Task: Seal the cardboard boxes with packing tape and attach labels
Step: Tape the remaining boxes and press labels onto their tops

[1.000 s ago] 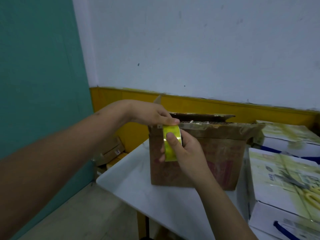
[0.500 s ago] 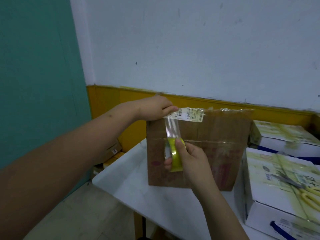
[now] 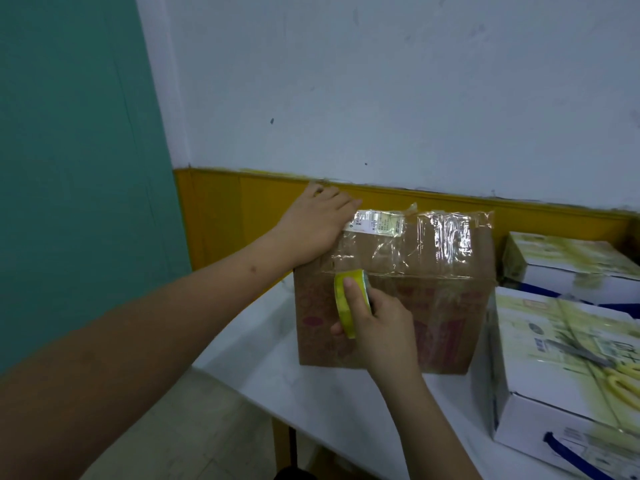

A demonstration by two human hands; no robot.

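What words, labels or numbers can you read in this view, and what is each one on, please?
None can be read as text.
White label on the brown cardboard box: small dark print, too small to read.
Red print on the brown cardboard box's front: blurred, unreadable.
Near white box: printed marks, motion-blurred.
Far white box: only blurred pattern.
Yellow tape roll in the right hand: no text visible.

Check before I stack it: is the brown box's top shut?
Shut: the cardboard box has clear tape over its closed top.
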